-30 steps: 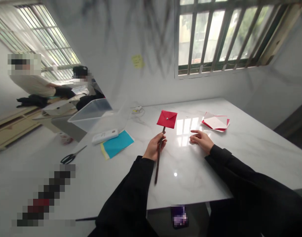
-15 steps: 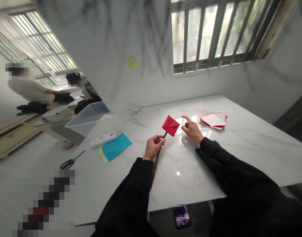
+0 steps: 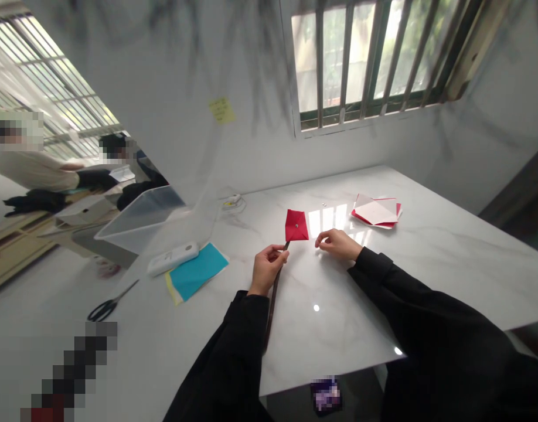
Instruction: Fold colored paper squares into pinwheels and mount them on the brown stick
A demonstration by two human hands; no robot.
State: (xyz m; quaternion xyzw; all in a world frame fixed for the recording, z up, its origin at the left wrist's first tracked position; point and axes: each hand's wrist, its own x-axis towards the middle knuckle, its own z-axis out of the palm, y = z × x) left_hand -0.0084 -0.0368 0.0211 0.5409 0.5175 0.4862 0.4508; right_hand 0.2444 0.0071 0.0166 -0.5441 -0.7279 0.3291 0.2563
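Observation:
My left hand (image 3: 268,268) grips a thin dark stick (image 3: 273,302) between thumb and fingers. At the stick's upper end sits a red folded-paper pinwheel (image 3: 296,225), with a small pale pin head at its centre. The stick slants down past my left sleeve toward the table's front edge. Just right of the pinwheel, apart from it, is my right hand (image 3: 337,243). Its fingers are curled in, and I see nothing in them. Tiny bright bits (image 3: 324,204) lie on the table behind that hand.
Red and white paper sheets (image 3: 377,211) are stacked at the right. Blue paper (image 3: 200,271) over yellow lies left, beside a white device (image 3: 173,259). Scissors (image 3: 104,309) and a clear plastic bin (image 3: 135,221) are farther left. A barred window is ahead; two people sit in the background.
The pinwheel has turned from a diamond to a squarer position. My right hand has drawn slightly down, its outstretched index finger now curled. The whole view has shifted a little.

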